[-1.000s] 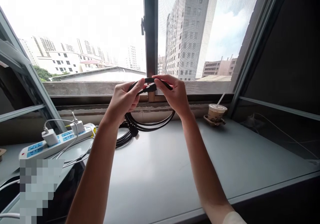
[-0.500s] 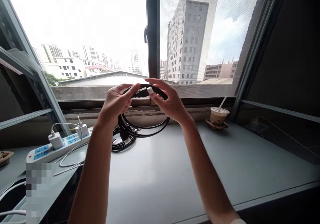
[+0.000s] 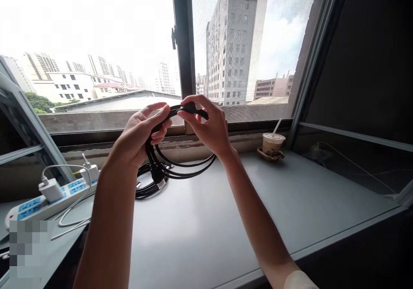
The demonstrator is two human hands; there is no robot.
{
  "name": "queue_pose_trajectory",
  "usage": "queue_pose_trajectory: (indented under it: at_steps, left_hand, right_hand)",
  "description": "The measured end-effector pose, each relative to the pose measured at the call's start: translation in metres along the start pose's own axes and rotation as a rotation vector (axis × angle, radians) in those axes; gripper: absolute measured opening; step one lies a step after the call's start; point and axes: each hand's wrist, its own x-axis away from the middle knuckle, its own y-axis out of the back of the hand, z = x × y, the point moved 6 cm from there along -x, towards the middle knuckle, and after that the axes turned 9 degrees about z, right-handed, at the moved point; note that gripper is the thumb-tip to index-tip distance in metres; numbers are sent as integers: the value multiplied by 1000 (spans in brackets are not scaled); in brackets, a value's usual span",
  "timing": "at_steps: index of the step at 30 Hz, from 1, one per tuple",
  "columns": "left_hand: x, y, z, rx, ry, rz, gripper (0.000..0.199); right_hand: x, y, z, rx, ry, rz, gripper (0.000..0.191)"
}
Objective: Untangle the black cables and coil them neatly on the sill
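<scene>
1. Head view, grip: the left hand holds the looped black cable between thumb and fingers; the right hand pinches its dark connector at the top of the loop.
2. Head view, place: the loop hangs in the air above the table, before the window. If the left thumb slackened, the turns could fan out and drop.
3. Head view, connector: a loose right pinch could let this end spring free, as the cable looks stiff.
4. Head view, below: a second black coil lies behind the loop's left side; I cannot tell whether they touch. Lowering there could tangle them.
5. Head view, right: a wide swing could knock the drink cup, though it stands well apart.
</scene>
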Motion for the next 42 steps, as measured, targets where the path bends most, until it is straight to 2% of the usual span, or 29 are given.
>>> queue_pose_trajectory:
  at_steps: [4,8,11,13,16,18,21,26,30,33,36,42]
  left_hand:
    - [-1,2,3,-164,22,8,45]
    - [-5,0,10,-473,83,16,26]
    - [-8,0,20,-681,179,-18,25]
    - [-8,2,25,-783,230,-47,21]
    - [-6,5,25,-896,219,-109,18]
    - [-6,5,26,-869,214,-105,19]
    - [-13,8,32,-652,177,-105,20]
    - [-21,19,26,-362,-67,-275,17]
    - [-20,16,20,-193,-129,-311,7]
    - [-19,12,22,-135,-121,-317,6]
    - [-22,10,29,-211,-72,-275,13]
    - [-32,13,64,-610,245,-98,36]
  right_hand:
    - [-1,8,-31,-82,-88,-184,28]
    - [0,11,-55,-174,-174,-321,23]
    - [1,9,-56,-179,-176,-343,21]
    - [1,7,-53,-156,-153,-311,23]
    - [1,3,-46,-99,-109,-256,24]
    - [1,2,-41,-61,-86,-244,26]
    - [0,1,-31,-29,-50,-201,28]
    - [0,-1,-14,34,22,-104,22]
    - [2,1,-16,39,26,-171,20]
    - [3,1,-26,10,-12,-234,19]
    - [4,1,-32,14,-42,-259,18]
    - [8,9,-22,69,23,-362,14]
